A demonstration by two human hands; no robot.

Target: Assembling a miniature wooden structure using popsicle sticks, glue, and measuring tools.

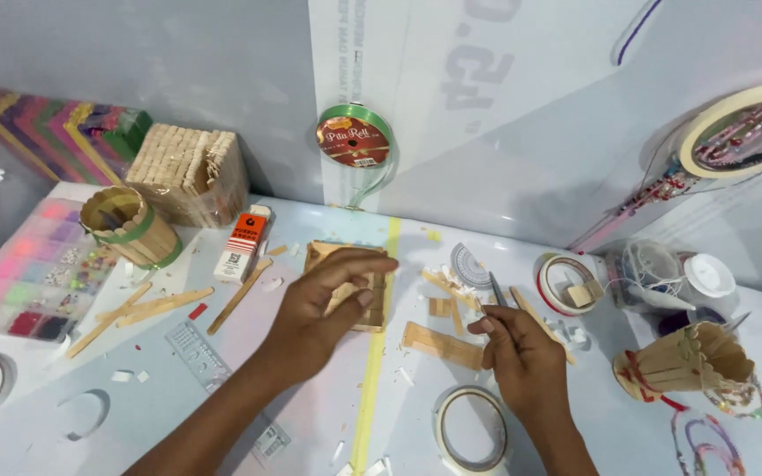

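We've got both forearms coming in from the bottom edge, angled up and toward each other. Our left hand [324, 304] sits palm down, fingers stretched out to the right and a bit spread, thumb tucked underneath. Our right hand [522, 353] is lower, back facing us, fingers curled in with thumb and forefinger pinched together.

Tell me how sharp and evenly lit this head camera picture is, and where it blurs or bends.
Head view: soft, even light with faint shadows under the left hand and right hand; the left hand's fingertips are slightly motion-blurred; wide-angle bending curves the table edge and stretches the tape roll at the right corner; the bead box looks washed out.
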